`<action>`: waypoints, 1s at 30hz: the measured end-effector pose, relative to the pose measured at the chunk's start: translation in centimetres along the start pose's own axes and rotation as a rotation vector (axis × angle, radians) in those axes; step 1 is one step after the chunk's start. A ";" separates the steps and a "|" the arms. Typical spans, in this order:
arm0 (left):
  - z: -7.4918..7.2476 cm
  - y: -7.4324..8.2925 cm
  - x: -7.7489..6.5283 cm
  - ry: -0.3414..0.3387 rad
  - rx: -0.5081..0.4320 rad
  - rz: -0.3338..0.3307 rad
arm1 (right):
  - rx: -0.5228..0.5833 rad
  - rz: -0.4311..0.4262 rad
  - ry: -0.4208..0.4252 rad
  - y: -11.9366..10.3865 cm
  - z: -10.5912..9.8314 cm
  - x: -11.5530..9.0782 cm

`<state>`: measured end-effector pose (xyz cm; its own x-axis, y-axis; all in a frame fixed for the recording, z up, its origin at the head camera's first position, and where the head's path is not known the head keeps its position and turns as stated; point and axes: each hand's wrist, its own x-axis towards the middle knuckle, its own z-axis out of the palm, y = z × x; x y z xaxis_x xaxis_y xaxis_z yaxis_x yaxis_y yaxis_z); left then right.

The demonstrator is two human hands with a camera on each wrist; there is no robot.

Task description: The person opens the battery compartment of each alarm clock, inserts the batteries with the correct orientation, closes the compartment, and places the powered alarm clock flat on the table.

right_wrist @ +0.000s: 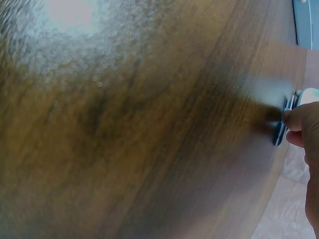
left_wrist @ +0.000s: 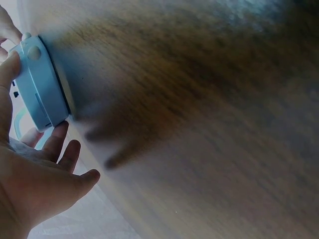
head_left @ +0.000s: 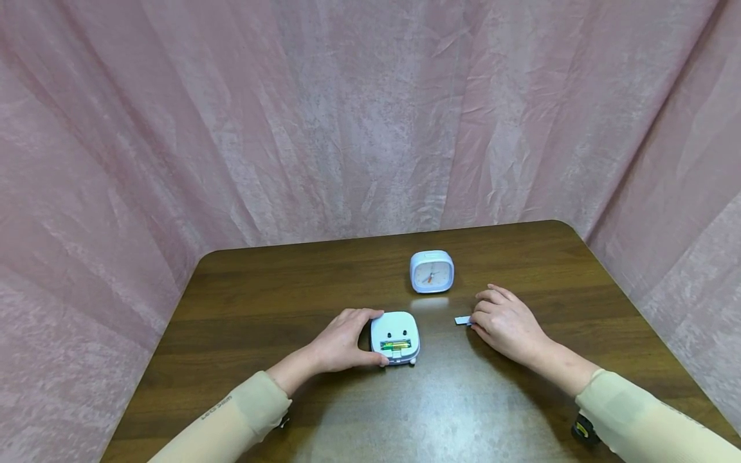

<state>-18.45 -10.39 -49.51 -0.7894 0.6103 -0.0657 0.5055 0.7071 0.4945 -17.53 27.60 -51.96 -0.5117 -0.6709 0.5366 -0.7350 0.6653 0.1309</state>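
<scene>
A small white alarm clock lies on its face, its back turned up. In its uncovered battery compartment sits a green and gold battery. My left hand grips this clock by its left side, thumb at the near edge and a finger at the far one. The left wrist view has the clock's side between thumb and fingers. To the right, my right hand pinches a small white battery cover low over the table. In the right wrist view the cover is partly hidden by the fingers.
A second white alarm clock stands upright behind, facing me. The brown wooden table reaches back to pink curtains behind it and at both sides. A dark wrist device shows under the right sleeve.
</scene>
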 end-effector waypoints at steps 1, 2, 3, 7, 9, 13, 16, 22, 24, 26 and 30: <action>0.0 0.0 0.0 -0.001 0.001 -0.002 | 0.001 -0.003 0.002 0.0 0.0 0.0; 0.0 0.0 0.0 -0.002 0.002 -0.002 | 0.002 -0.007 0.006 0.0 0.1 0.0; 0.0 0.0 0.0 -0.003 0.002 -0.004 | 0.005 -0.010 0.010 0.0 0.1 0.0; 0.0 0.0 0.0 -0.004 0.009 -0.002 | 0.006 -0.026 0.025 0.0 0.2 0.0; 0.0 0.0 0.0 -0.004 0.012 -0.001 | 0.005 -0.031 0.030 0.0 0.2 0.0; 0.0 -0.1 0.0 -0.004 0.009 0.000 | 0.000 -0.027 0.035 0.1 0.2 0.1; 0.0 -0.1 0.0 -0.003 0.008 0.001 | -0.003 -0.017 0.038 0.0 0.2 0.1; 0.0 -0.1 0.0 -0.002 0.005 0.003 | 0.010 0.025 0.052 -0.1 0.0 0.4; 0.0 -0.1 0.0 -0.001 0.005 0.003 | 0.019 0.040 0.060 -0.2 -0.1 0.5; 0.0 -0.1 0.0 0.000 0.008 0.003 | 0.033 0.052 0.072 -0.3 -0.2 0.8; 0.1 -0.1 0.0 0.011 0.012 0.005 | 0.077 0.067 0.092 -0.8 -0.4 1.3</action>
<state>-18.46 -10.42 -49.59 -0.7908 0.6097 -0.0534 0.5135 0.7083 0.4844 -17.42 26.27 -51.01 -0.5200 -0.5906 0.6170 -0.7344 0.6781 0.0301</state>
